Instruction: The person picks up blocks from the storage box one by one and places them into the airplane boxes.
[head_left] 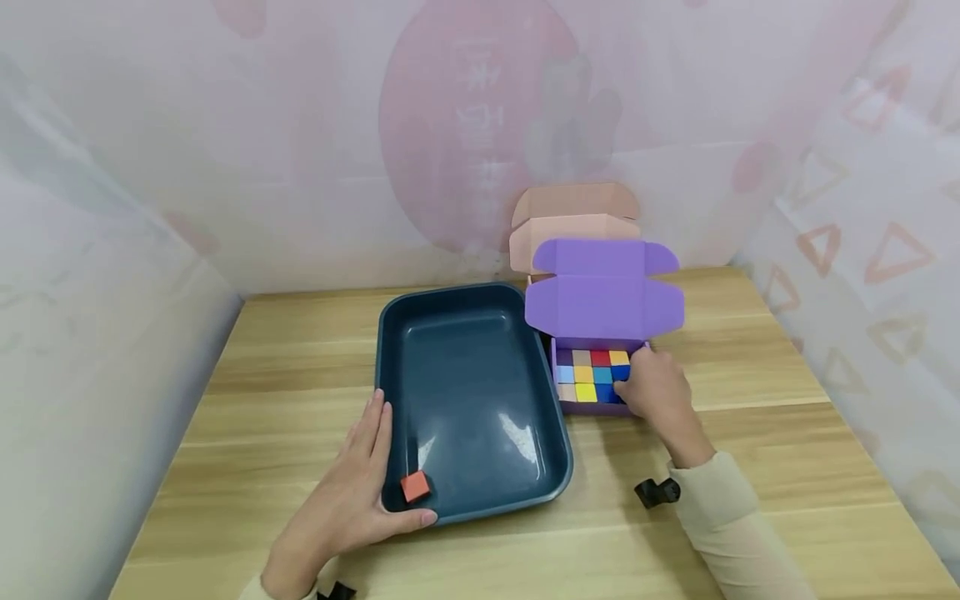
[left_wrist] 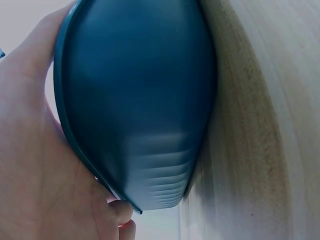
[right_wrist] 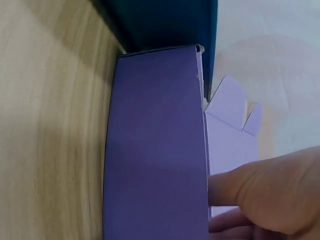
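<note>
A dark blue-green tray point(head_left: 468, 367) lies on the table, and an orange-red cube point(head_left: 415, 486) sits in its near left corner. My left hand point(head_left: 345, 492) rests on that corner's rim, fingers straight along the left side and thumb along the near edge. From below, the left wrist view shows the hand point(left_wrist: 45, 135) against the tray rim point(left_wrist: 59, 95). To the right, an open purple box point(head_left: 592, 408) holds rows of coloured cubes point(head_left: 592, 375). My right hand point(head_left: 660, 387) reaches into its right end, thumb by the dark blue cubes; its fingertips are hidden.
The purple box's raised lid point(head_left: 603, 292) stands behind the cubes. A peach-coloured box lid point(head_left: 577, 217) rises behind it. The tray's right side stands close against the purple box. A patterned cloth wall point(head_left: 315, 167) borders the wooden table point(head_left: 300, 358) at the back.
</note>
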